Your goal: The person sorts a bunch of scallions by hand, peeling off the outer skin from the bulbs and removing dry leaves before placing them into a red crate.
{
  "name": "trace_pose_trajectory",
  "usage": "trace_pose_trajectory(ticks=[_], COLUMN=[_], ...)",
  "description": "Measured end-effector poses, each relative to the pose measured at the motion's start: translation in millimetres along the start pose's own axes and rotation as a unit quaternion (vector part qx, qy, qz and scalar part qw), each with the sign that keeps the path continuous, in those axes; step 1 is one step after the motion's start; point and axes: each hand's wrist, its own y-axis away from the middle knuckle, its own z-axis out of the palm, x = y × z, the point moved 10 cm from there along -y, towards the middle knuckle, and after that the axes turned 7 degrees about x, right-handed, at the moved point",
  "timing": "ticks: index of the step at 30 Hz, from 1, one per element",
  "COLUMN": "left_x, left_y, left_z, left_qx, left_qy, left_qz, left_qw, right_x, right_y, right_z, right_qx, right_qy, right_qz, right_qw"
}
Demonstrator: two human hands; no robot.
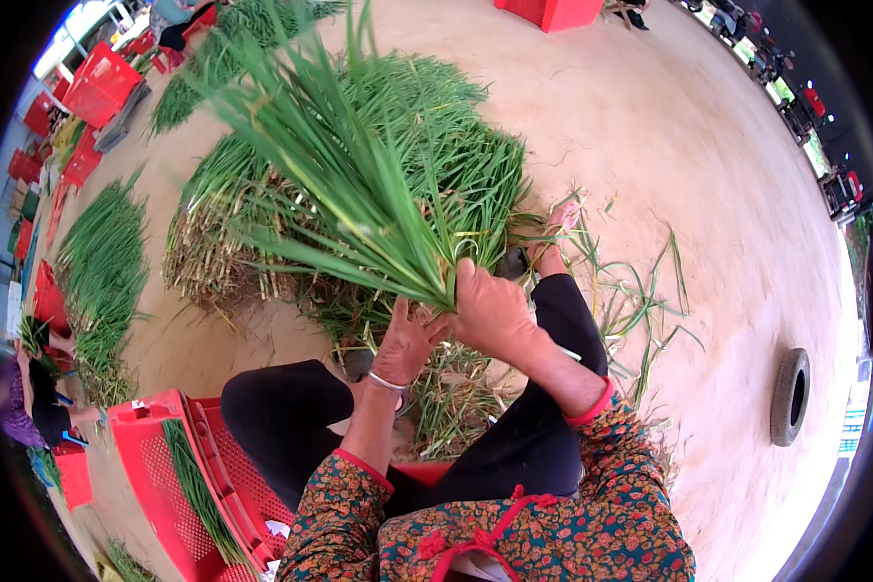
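Note:
My right hand [492, 308] is closed round the lower end of a bunch of garlic chives [369, 199], whose long green leaves fan up and to the left. Just left of it, my left hand [409, 344] has its thumb raised and its fingers stretched toward the base of the bunch; the fingertips are partly hidden by the right hand. Beyond both hands lies a big heap of garlic chives [470, 155], with pale stem ends facing left. Loose trimmings [456, 393] lie on the floor between my legs.
A red plastic crate [160, 466] with some chives stands at my left. Another long pile of chives [105, 281] lies farther left. Scattered leaves [640, 310] are on the floor right of my foot. A tyre [791, 398] stands at far right. Another person [44, 398] is at the left edge.

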Motion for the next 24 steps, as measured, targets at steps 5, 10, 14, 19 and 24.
trace_pose_trajectory(ticks=[5,10,14,19,24], left_x=[15,-9,21,39,32], left_y=[15,37,53,54,56], left_z=[-14,-41,-13,25,9], left_qx=[0.032,0.114,0.108,-0.012,-0.061], left_qy=[0.147,0.188,0.083,-0.159,-0.444], left_qz=[0.028,-0.007,0.018,0.045,0.043], left_qw=[0.988,0.975,0.991,0.986,0.893], right_x=[-48,-68,-31,-44,-55], right_y=[60,91,82,34,37], right_z=[56,28,-21,-24,-10], right_qx=[0.076,0.028,0.093,-0.032,-0.038], right_qy=[0.207,0.004,-0.226,-0.571,-0.581], right_qz=[-0.066,-0.090,-0.070,-0.010,-0.033], right_qw=[0.973,0.996,0.967,0.821,0.812])
